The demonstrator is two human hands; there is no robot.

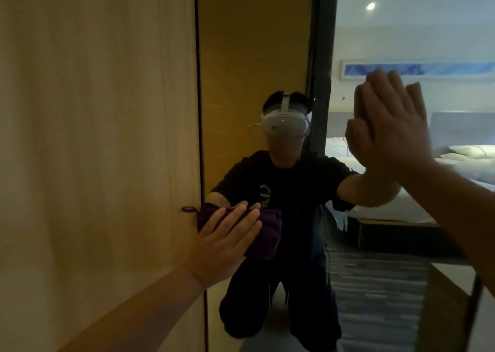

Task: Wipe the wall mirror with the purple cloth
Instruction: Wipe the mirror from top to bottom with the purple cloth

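Purple cloth (263, 234): 1, under left hand (227, 240), on mirror (254, 57).

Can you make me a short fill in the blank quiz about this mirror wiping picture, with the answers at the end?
1. The left hand presses a cloth of ______ colour flat against the mirror.
2. The right hand rests on the glass with its fingers ______, holding nothing.
3. To the left of the mirror stands a ______ panel.
4. Reflected in the glass behind the person is a ______ with white bedding.

Answers: purple; spread open; wooden; bed
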